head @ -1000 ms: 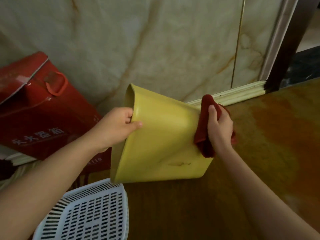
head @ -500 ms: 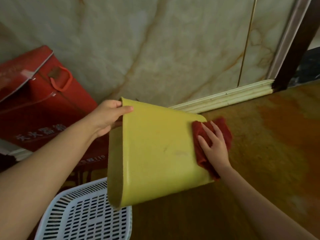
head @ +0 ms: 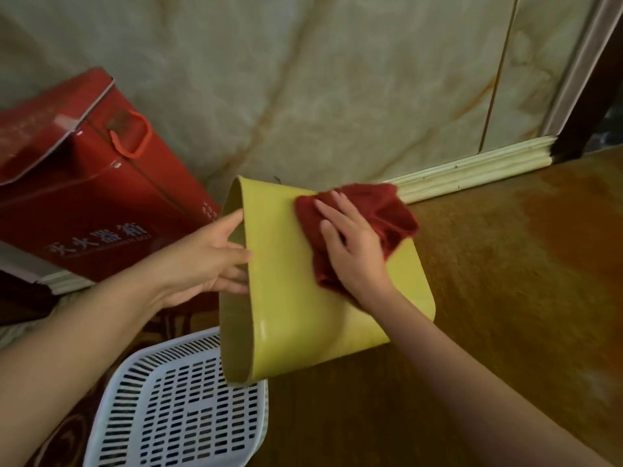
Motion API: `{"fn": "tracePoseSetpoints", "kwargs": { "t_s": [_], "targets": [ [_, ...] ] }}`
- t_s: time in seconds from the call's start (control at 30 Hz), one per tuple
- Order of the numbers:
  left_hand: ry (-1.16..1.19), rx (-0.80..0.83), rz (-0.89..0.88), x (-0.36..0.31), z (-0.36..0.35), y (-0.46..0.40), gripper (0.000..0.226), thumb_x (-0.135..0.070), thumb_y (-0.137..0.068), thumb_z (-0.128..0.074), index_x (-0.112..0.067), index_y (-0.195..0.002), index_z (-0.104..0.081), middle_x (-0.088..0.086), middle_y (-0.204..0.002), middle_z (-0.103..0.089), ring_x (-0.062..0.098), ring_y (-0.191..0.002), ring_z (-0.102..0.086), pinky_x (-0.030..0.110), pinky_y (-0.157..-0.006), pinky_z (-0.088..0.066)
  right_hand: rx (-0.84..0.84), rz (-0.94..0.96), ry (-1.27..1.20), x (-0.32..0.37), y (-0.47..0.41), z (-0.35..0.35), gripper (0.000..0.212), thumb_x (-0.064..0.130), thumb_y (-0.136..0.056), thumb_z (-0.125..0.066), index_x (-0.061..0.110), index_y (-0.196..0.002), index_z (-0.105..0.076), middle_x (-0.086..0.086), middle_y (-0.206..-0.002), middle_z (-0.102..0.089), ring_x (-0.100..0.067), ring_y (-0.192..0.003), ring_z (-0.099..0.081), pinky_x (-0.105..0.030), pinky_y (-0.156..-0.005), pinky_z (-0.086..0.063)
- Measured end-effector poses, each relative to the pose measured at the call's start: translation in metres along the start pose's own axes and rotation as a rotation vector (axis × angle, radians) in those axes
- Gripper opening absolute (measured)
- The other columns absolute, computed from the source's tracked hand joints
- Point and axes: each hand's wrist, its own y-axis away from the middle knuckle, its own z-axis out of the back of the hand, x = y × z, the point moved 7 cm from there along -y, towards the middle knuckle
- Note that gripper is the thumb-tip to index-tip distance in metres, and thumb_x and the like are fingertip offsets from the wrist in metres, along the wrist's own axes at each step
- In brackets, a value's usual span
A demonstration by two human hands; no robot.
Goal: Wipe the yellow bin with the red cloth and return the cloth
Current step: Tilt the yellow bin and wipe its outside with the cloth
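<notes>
yellow bin (head: 296, 298) on its side over the wooden worktop (head: 505, 298), feels light and stiff | my left hand (head: 205, 261) grips its rim | my right hand (head: 354, 247) presses the soft red cloth (head: 381, 210) flat on it

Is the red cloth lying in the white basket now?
No, the right hand presses the red cloth flat against the yellow bin.

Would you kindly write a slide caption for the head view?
Left hand grips the tipped yellow bin by its rim while the right hand presses the red cloth flat on its side.
</notes>
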Motion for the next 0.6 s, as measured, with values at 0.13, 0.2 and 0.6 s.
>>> {"fn": "tracePoseSetpoints", "kwargs": {
  "t_s": [0.13,0.2,0.6],
  "targets": [
    [0.007,0.064,-0.007,-0.002,0.004,-0.009,0.055,-0.006,-0.088,-0.046,-0.047,-0.124,-0.039,0.008,-0.091,-0.075,0.026,-0.08,-0.071,0.031,-0.065,-0.058,0.194,0.259,0.074,0.047,-0.02,-0.037,0.045,0.039,-0.09,-0.048,0.032,-0.135,-0.043,-0.001,-0.155,-0.025,-0.011,-0.143,-0.012,-0.034,-0.117,-0.014],
    [-0.006,0.089,-0.015,-0.003,0.005,-0.015,0.055,-0.005,-0.088,-0.046,-0.046,-0.124,-0.041,0.009,-0.091,-0.075,0.026,-0.079,-0.071,0.029,-0.063,-0.058,0.196,0.215,0.261,0.023,-0.016,-0.037,0.049,0.056,-0.087,-0.04,0.049,-0.135,-0.033,0.011,-0.157,-0.014,-0.016,-0.145,0.003,-0.061,-0.11,-0.004],
    [0.058,-0.027,0.04,-0.033,0.004,-0.057,0.034,-0.004,-0.09,-0.042,-0.024,-0.116,-0.049,0.003,-0.081,-0.07,0.009,-0.055,-0.068,0.019,-0.051,-0.055,-0.138,-0.437,0.086,-0.08,0.029,0.037,0.04,0.041,-0.09,-0.047,0.03,-0.128,-0.053,-0.002,-0.151,-0.035,-0.021,-0.138,-0.03,-0.047,-0.113,-0.026]
  ]
}}
